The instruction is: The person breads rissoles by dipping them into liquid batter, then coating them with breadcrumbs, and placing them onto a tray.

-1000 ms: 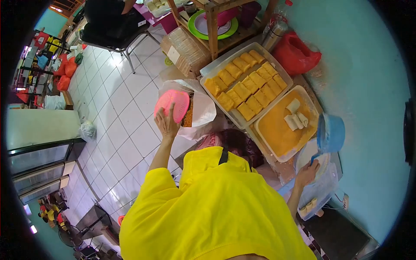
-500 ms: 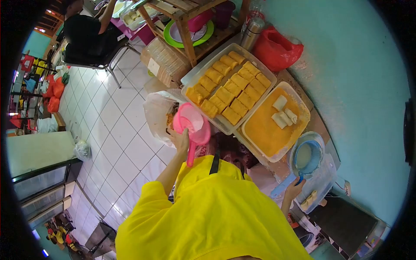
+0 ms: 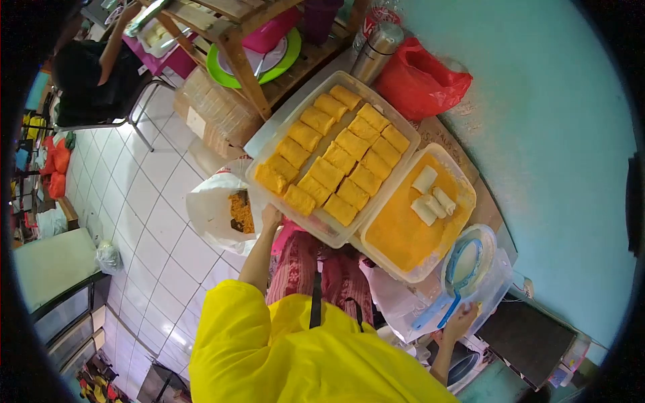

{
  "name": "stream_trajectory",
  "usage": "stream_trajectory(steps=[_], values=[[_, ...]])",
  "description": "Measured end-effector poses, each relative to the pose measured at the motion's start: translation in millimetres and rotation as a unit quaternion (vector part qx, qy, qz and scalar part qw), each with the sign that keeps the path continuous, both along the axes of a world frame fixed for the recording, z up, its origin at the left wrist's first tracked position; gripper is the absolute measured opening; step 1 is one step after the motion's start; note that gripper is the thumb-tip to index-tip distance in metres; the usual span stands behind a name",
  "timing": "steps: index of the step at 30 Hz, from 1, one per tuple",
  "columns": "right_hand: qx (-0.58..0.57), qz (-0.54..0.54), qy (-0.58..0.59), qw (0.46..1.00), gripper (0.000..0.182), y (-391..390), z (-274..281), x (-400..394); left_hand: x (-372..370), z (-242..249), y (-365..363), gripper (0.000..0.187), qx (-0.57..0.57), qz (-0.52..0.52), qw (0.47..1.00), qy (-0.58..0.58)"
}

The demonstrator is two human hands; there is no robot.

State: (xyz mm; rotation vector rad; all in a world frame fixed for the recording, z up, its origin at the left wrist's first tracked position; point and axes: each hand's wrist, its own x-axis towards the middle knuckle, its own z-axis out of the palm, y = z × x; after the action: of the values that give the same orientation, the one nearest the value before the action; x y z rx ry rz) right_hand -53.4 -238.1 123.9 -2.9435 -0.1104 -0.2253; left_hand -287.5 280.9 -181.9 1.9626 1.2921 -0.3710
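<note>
My left hand [image 3: 271,217] is at the near-left corner of a large clear tray [image 3: 339,236] filled with yellow coated rolls [image 3: 339,158]. Just beside it, a pink plastic piece [image 3: 287,234] shows, mostly hidden under the tray; the fingers are hard to make out. Over a clear box on the right, my right hand [image 3: 461,321] has its fingers curled together, with a small pale bit at the tips. Close by lies a blue-rimmed sieve [image 3: 459,285] over a tub of pale batter [image 3: 468,258]. Several white rolls [image 3: 424,180] lie in a tub of orange crumbs [image 3: 396,238].
A white bag [image 3: 209,207] with orange crumbs stands on the left. Behind the tray are a wooden rack [image 3: 252,87], a steel flask [image 3: 378,50] and a red bag [image 3: 420,80] by the wall. Another person [image 3: 87,74] sits at the upper left.
My left hand no longer shows the pink sieve raised; it has come to the tray's corner. My right hand has left the blue handle and moved down to the clear box. The view has shifted.
</note>
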Motion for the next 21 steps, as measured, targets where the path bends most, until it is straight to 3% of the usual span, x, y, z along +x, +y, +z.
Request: stream_trajectory(steps=[2, 4, 7, 13, 14, 16, 19, 20, 21], values=[[-0.029, -0.011, 0.006, 1.0, 0.04, 20, 23, -4, 7, -20, 12, 0.042, -0.003, -0.129, 0.991, 0.018], [-0.078, -0.019, 0.01, 0.997, 0.04, 33, 40, -8, 18, -36, 21, 0.04, -0.012, -0.183, 0.983, 0.025], [-0.165, -0.045, 0.047, 0.984, 0.041, 42, 52, -6, 25, -54, 22, 0.037, -0.046, -0.105, 0.993, 0.024], [-0.124, 0.036, 0.01, 0.992, 0.039, 44, 30, -3, 68, -73, 19, 0.032, -0.084, 0.123, 0.985, -0.081], [-0.145, 0.036, 0.016, 0.989, 0.038, 44, 27, -3, 72, -68, 15, 0.032, -0.11, 0.213, 0.961, -0.139], [-0.183, 0.036, 0.026, 0.982, 0.036, 47, 23, -3, 72, -42, 4, 0.031, -0.175, 0.407, 0.848, -0.291], [-0.118, 0.019, 0.041, 0.992, 0.039, 51, 29, 0, 47, 31, -31, 0.03, -0.164, 0.537, 0.721, -0.407], [-0.102, 0.006, 0.039, 0.994, 0.038, 53, 33, 2, 38, 61, -44, 0.03, -0.142, 0.55, 0.705, -0.425], [-0.086, -0.007, 0.037, 0.996, 0.037, 56, 36, 3, 9, 60, -50, 0.028, -0.114, 0.481, 0.785, -0.374]])
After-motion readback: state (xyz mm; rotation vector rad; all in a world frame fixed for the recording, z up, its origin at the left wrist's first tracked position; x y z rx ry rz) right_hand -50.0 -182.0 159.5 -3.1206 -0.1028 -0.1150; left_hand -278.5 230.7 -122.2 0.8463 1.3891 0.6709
